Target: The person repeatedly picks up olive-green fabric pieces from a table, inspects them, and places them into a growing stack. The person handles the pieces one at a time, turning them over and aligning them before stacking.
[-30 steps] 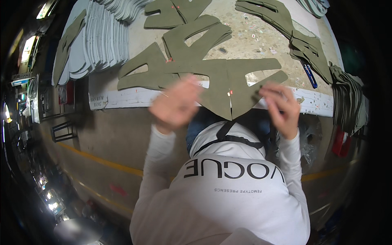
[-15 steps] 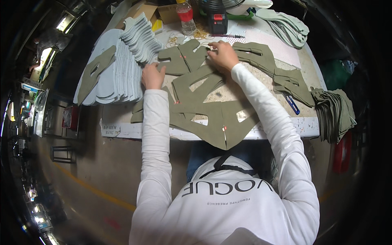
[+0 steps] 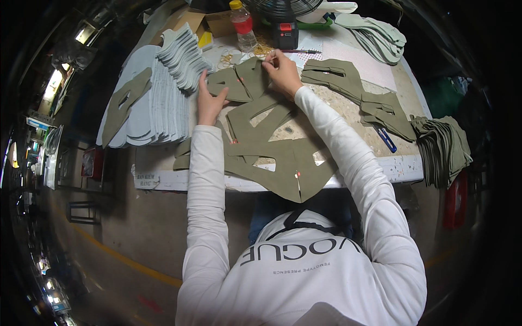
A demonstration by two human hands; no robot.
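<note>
Flat olive-green cut pieces with slots lie spread over the table in front of me. At the left end of the far olive piece [image 3: 224,86], my left hand [image 3: 210,106] has its thumb and fingers apart and holds nothing. My right hand [image 3: 283,75] is over that piece's right end, fingers pinched together; whatever is between the fingertips is too small to make out. Nearer to me lie a middle olive piece [image 3: 253,122] with openings and a wide pointed olive piece [image 3: 280,163], its tip hanging over the front edge. Small red marks show along their seams.
Left stands a stack of pale grey pieces [image 3: 163,103] with one olive piece [image 3: 126,106] on top. More olive pieces [image 3: 340,76] and a blue cutter [image 3: 387,140] lie right. An olive pile [image 3: 443,146] hangs beyond the edge. A bottle [image 3: 243,27] and a fan [image 3: 285,11] stand behind.
My left hand has come slightly right, its fingers lifted and spread. The right hand has shifted a little left and its fingertips have drawn together. The olive pieces keep about the same layout.
</note>
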